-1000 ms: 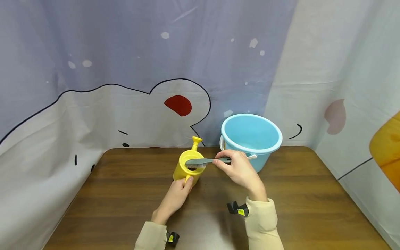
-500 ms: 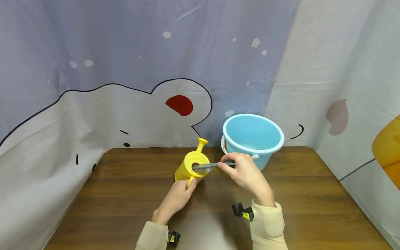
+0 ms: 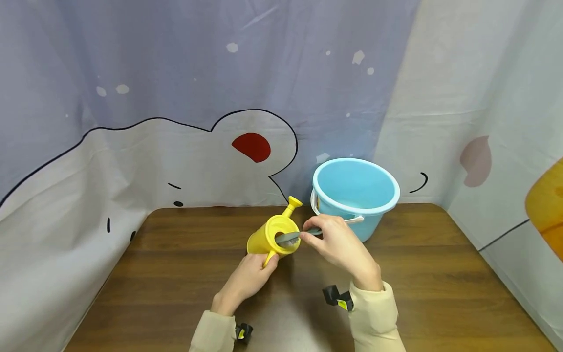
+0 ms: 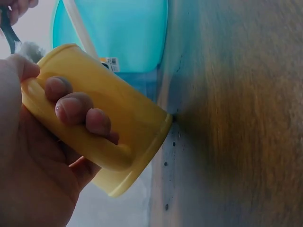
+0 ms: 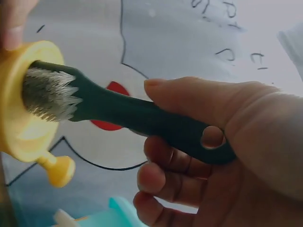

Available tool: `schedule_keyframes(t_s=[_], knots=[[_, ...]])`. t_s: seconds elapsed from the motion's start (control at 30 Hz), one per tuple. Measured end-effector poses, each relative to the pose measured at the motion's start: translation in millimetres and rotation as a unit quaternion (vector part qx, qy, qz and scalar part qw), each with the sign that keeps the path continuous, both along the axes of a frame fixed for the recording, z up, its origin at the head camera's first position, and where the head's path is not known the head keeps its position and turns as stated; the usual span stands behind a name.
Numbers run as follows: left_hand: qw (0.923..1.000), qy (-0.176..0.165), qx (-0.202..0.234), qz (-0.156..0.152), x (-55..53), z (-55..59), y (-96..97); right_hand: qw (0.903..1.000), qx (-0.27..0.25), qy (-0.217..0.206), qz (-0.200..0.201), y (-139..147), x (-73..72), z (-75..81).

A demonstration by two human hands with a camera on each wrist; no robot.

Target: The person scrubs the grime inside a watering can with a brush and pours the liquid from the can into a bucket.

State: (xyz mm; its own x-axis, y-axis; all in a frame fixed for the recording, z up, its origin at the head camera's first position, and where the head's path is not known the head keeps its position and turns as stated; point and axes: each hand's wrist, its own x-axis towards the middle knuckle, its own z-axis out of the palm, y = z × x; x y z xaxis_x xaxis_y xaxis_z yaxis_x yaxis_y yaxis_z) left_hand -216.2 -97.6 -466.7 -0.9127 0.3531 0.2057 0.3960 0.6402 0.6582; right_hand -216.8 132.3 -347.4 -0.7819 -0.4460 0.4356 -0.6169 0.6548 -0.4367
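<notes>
My left hand (image 3: pixel 246 279) grips the handle of a small yellow watering can (image 3: pixel 260 241), with fingers curled through it in the left wrist view. The can leans to the right, its top opening facing my right hand (image 3: pixel 342 249). That hand pinches the dark green handle of a brush (image 5: pixel 142 116) between thumb and fingers. The brush's white bristles (image 5: pixel 49 94) sit partly inside the can's round opening; the tip of the brush head is hidden there. The can's short spout (image 3: pixel 291 207) points away, toward the back. Its lower edge is close to the tabletop; contact is unclear.
A light blue bucket (image 3: pixel 373 226) with a white handle (image 3: pixel 354 220) stands upright at the back of the wooden table (image 3: pixel 167 274), just beyond my right hand. A printed curtain (image 3: pixel 176 63) hangs behind the table.
The watering can has tipped further to the right in my left hand. The brush head, earlier lying over the can's top, now reaches into the opening. The bucket stays put.
</notes>
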Motion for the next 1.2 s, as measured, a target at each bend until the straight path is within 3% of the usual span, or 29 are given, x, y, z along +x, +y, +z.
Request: schedule_keyframes(t_s=[0.23, 0.43, 0.77, 0.93, 1.2], knots=[[1.0, 0.005, -0.004, -0.002, -0.5, 0.5, -0.4, 0.9995, -0.011, -0.027, 0.013, -10, -14.9, -16.4], [0.9995, 0.023, -0.013, -0.014, -1.4, -0.8, 2.0, 0.9991, 0.009, -0.038, 0.019, -23, -28.6, -35.8], [0.998, -0.034, 0.035, -0.04, -2.8, -7.6, 8.4, 0.9979, 0.016, -0.06, 0.017, -33, -37.1, -54.1], [0.999, -0.014, 0.029, -0.031, -6.7, -12.3, 8.4, 0.9974, 0.017, -0.07, 0.012, -34, -39.0, -59.3], [0.9991, 0.02, -0.032, -0.021, -16.3, -22.7, 2.1, 0.9964, 0.034, -0.076, 0.014, -37, -44.1, -73.1]])
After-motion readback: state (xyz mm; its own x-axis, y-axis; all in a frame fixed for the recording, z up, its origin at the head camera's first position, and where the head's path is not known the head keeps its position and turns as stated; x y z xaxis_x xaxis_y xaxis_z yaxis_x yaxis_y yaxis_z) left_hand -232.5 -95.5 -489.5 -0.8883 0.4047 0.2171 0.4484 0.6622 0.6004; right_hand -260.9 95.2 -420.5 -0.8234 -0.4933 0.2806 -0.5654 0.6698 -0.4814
